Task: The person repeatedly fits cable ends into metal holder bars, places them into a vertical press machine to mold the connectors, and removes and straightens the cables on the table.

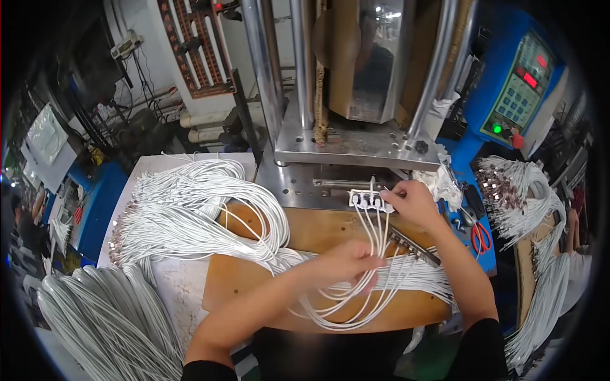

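My right hand (412,202) pinches the right end of a white moulded connector strip (372,202), which sits at the front of the press's metal plate (298,185). Several white cables (376,232) run down from the strip toward me. Around these cables, the fingers of my left hand (349,261) are closed, slightly blurred. Below that hand the cables loop over the wooden board (254,289). A dark metal bar with slots (413,246) lies on the board, below my right wrist.
Steel columns (264,63) carry the press's upper block (356,149) above the plate. Bundled white cables (184,222) cover the left table, with thicker coils (108,317) below. A blue control box (518,82), red-handled scissors (481,238) and more cables (527,203) are at right.
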